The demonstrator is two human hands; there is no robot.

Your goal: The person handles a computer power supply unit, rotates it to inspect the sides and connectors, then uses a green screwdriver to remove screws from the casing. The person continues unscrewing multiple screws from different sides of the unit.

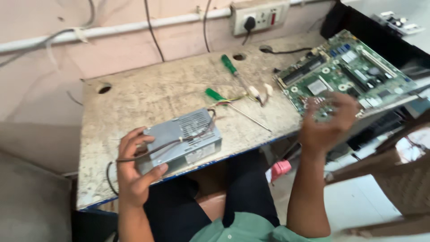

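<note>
The grey metal power supply box [183, 140] lies on the near part of the counter [134, 98], close to its front edge, with its vented face turned up and a bundle of dark cables [170, 144] running across its top. Your left hand [134, 172] is on the box's near left end: the fingers curl over the top edge and the thumb presses against the front side, so the grip is closed around that corner of the box. More of the cable loops down past your wrist and off the counter edge.

Your right hand [327, 123] is raised above the counter's right end, blurred, with fingers spread and slightly curled; the grip is open and holds nothing that you can see. It hangs just in front of the green circuit board [345, 71], which rests tilted over the right corner of the counter, and part of the board's near edge is hidden behind your fingers.

Between the box and the board lie two green-handled screwdrivers: one [235, 71] further back near the wall, one [233, 105] nearer, its long thin shaft pointing toward the front edge. A small cluster of white connectors on coloured wires [260, 93] sits between them. On the wall behind is a white socket plate [260, 17] with a black plug in it
</note>
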